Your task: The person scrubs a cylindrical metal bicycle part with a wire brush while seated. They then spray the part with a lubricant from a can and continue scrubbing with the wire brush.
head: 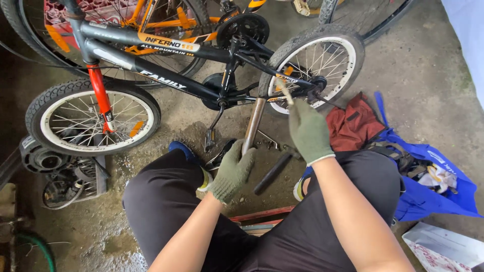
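Two gloved hands at small black bicycle [166, 83]: left hand [233, 171] clenched round metal tube [253, 126] near rear wheel [315, 65]; right hand [308, 130] pinching thin pale tool [284, 91]. Blue bag [428, 196], red cloth [353, 126] right.

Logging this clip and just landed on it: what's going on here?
A seated person in green gloves works at the rear wheel of a small black bike lying on the concrete floor. The left hand grips a metal tube that points up toward the wheel's axle. The right hand holds a thin light-coloured tool against the frame beside the hub. A red cloth and a blue bag lie to the right.
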